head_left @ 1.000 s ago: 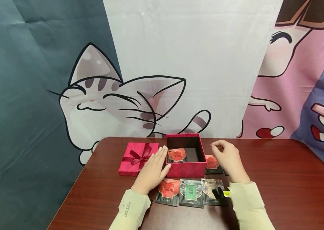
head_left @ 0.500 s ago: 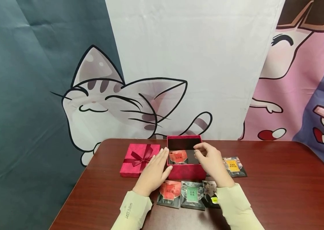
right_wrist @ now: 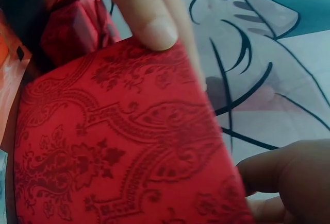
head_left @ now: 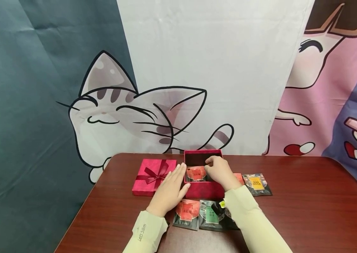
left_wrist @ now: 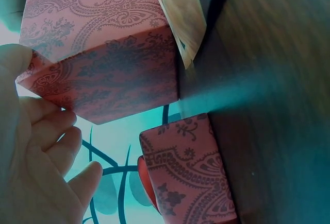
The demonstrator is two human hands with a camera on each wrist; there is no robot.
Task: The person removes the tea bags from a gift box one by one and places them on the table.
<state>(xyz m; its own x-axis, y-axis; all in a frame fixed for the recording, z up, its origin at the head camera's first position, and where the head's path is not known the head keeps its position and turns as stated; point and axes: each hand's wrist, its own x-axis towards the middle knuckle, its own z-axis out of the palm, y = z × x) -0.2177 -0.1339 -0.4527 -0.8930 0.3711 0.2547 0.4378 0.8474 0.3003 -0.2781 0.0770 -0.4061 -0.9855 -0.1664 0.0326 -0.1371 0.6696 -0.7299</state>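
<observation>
My left hand (head_left: 167,195) lies against the left side of a red patterned gift box (head_left: 203,189), fingers straight and thumb at the front corner. In the left wrist view, the left thumb and fingers (left_wrist: 51,121) touch the box at that corner. Inside the box, on the left, a red-and-black tea sachet (head_left: 196,173) leans. Beside its right edge my right hand (head_left: 219,170) reaches into the box with bent fingers. In the right wrist view, the box's front wall (right_wrist: 124,131) hides part of the right hand (right_wrist: 289,177). I cannot tell whether it pinches anything.
Left of the box lies the red lid (head_left: 142,186) with a ribbon bow. In front lie a red sachet (head_left: 186,212), a green-labelled sachet (head_left: 210,212) and another partly hidden by the right sleeve. A partly hidden red sachet (head_left: 239,177) and a yellow-labelled sachet (head_left: 256,184) lie right.
My right hand has moved left from beside the box, over its right wall and into it. My left hand stays against the box. The sachet inside looks unmoved.
</observation>
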